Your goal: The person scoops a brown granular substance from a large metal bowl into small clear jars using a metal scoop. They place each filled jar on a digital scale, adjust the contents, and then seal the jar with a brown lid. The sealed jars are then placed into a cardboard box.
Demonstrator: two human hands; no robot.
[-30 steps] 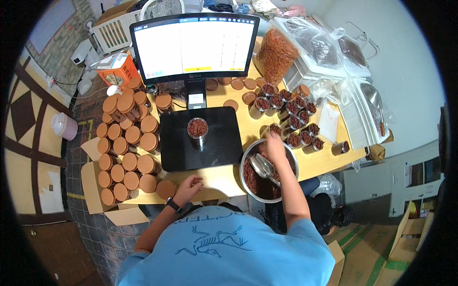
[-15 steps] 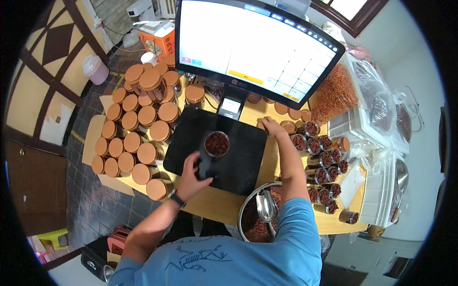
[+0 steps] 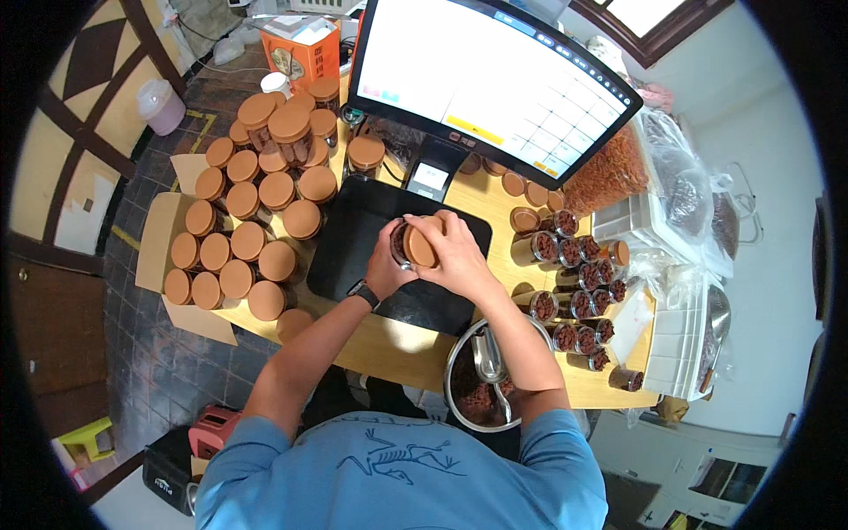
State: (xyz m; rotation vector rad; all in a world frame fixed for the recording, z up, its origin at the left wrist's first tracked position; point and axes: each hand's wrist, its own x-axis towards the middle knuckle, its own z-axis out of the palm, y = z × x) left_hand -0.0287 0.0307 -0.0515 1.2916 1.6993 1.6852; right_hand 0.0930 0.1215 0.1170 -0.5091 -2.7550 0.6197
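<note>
Left hand (image 3: pixel 385 265) around a clear jar (image 3: pixel 399 247), right hand (image 3: pixel 457 257) on its brown lid (image 3: pixel 419 246), over a black scale platform (image 3: pixel 356 238)

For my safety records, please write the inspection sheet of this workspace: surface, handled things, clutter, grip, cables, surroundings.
Surface: wooden table, bearing a black weighing platform.
Handled things: transparent jar with orange-brown lid; seating unclear.
Clutter: lidded jars crowded left; open filled jars right; metal scoop in metal bowl.
Grip: left hand around jar; right hand on lid.
Cables: black cable beside the monitor stand.
Surroundings: tiled floor, cardboard box left.
</note>
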